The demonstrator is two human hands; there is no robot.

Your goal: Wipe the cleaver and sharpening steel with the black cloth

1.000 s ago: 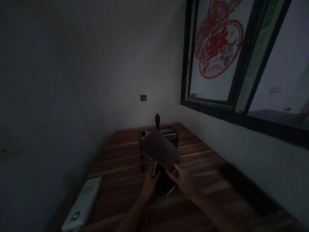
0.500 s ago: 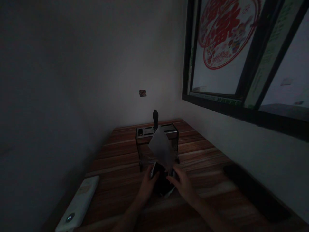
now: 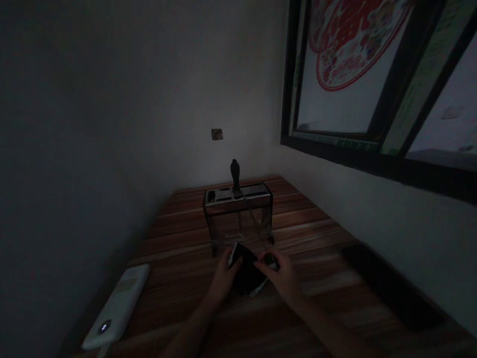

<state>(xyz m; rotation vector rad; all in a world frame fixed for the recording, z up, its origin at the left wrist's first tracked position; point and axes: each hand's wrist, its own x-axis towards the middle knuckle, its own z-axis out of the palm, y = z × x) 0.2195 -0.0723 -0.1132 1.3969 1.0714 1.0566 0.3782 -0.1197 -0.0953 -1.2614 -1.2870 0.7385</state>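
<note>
My left hand (image 3: 223,276) is closed on the left edge of a black cloth (image 3: 246,278) with a pale border, low over the table. Beside it, my right hand (image 3: 281,276) is closed round what looks like the dark handle of a knife (image 3: 257,226). Its blade points up and away, seen almost edge-on as a thin line. The right fingertips come close to the cloth; whether they touch it is hard to tell in this dim light. Just beyond the hands stands a clear-sided knife block (image 3: 238,201) with a slotted top, and one black handle (image 3: 235,174) sticks up from it.
A white power bank (image 3: 117,306) with a lit display and a cable lies at the left table edge. On the right lies a long black object (image 3: 391,286). Walls flank the wood-grain table (image 3: 179,278), with a window (image 3: 335,114) at upper right.
The knife has turned in my right hand: its broad grey face showed before, and now only a thin edge does. Both hands stay at the cloth. The view has tilted slightly down.
</note>
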